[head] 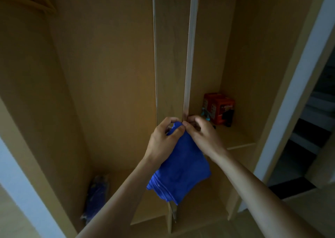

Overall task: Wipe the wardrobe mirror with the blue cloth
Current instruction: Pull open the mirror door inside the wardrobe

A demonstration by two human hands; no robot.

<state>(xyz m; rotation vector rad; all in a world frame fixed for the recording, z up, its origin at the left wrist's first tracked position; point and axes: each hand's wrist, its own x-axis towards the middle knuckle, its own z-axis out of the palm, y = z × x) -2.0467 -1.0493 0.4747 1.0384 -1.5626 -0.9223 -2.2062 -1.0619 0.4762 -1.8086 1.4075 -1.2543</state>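
A folded blue cloth (pixel 179 172) hangs in front of the open wardrobe, below both hands. My left hand (pixel 163 139) grips its top edge with curled fingers. My right hand (pixel 201 134) pinches the same top edge from the right, fingertips meeting the left hand's. Just behind the hands a narrow, pale vertical strip (pixel 190 47) runs up the wardrobe's middle; it looks like the edge of a pull-out mirror panel seen end-on, with no reflecting face visible.
A red box (pixel 219 107) with small items beside it stands on the right-hand shelf (pixel 239 139). A plastic-wrapped blue bundle (pixel 97 197) leans in the left compartment's bottom. A wooden hanger (pixel 32 0) hangs at top left. A white door frame (pixel 293 85) borders the right.
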